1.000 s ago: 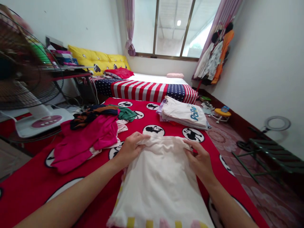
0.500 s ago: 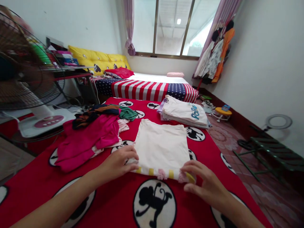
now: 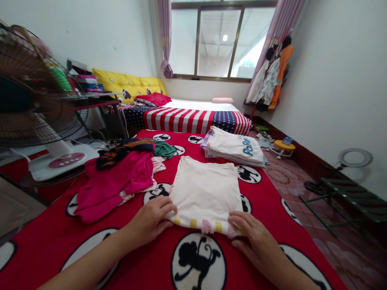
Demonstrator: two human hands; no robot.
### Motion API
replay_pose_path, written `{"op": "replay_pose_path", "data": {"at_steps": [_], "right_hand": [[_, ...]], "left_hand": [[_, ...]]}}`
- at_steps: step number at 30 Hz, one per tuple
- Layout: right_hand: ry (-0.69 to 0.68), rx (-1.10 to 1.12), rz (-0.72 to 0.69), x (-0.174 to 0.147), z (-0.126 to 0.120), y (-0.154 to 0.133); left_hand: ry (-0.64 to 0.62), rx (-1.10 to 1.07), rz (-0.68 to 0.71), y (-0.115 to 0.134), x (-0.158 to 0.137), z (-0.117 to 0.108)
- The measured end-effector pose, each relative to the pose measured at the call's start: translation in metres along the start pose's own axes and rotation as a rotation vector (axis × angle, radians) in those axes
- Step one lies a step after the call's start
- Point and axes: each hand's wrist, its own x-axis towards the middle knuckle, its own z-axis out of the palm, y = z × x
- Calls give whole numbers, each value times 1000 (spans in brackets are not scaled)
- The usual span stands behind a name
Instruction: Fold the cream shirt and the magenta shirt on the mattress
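A cream garment [image 3: 208, 189], folded into a near square, lies flat on the red blanket [image 3: 145, 262] with monkey patterns. Its near edge shows yellow blocks and pink tufts. My left hand [image 3: 159, 215] is closed at the near left corner, fingers on top and thumb at the edge. At the near right corner my right hand [image 3: 252, 237] has its fingers curled over the cloth, its thumb low against the edge. Left of the garment is a loose heap with a bright pink garment [image 3: 121, 181], a dark one [image 3: 121, 153] and a green one [image 3: 164, 149].
A stack of folded clothes [image 3: 236, 147] lies at the far right of the blanket. On the left stands an electric fan [image 3: 65, 159]. Beyond is a bed with a striped cover [image 3: 181, 119]. A green folding stool [image 3: 353, 193] and a yellow stool [image 3: 284, 145] stand right.
My right hand has moved slightly left and its fingers have closed down over the garment's corner. My left hand has settled onto its corner. The view has tilted up slightly.
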Motion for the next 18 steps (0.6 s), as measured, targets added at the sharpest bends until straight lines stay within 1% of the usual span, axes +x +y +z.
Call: {"op": "replay_pose_path", "data": {"at_steps": [3, 5, 7, 9, 11, 14, 16, 18], "right_hand": [[14, -31, -53, 4, -3, 0], [47, -25, -86, 6, -8, 2], [48, -31, -80, 6, -12, 1], [24, -76, -55, 7, -10, -7], [9, -144, -50, 11, -3, -20], [28, -193, -69, 26, 13, -42], [29, -171, -46, 42, 22, -52], [26, -84, 2, 59, 25, -56]], "left_hand": [[-21, 20, 4, 4, 3, -5], [-54, -21, 21, 7, 4, -12], [-93, -87, 36, 10, 3, -18], [-106, -144, 33, 13, 3, -22], [-67, -184, 19, 17, 6, -25], [40, -203, 8, 24, 19, -31], [104, -199, 9, 29, 35, -36], [167, -203, 13, 31, 56, -41]]}}
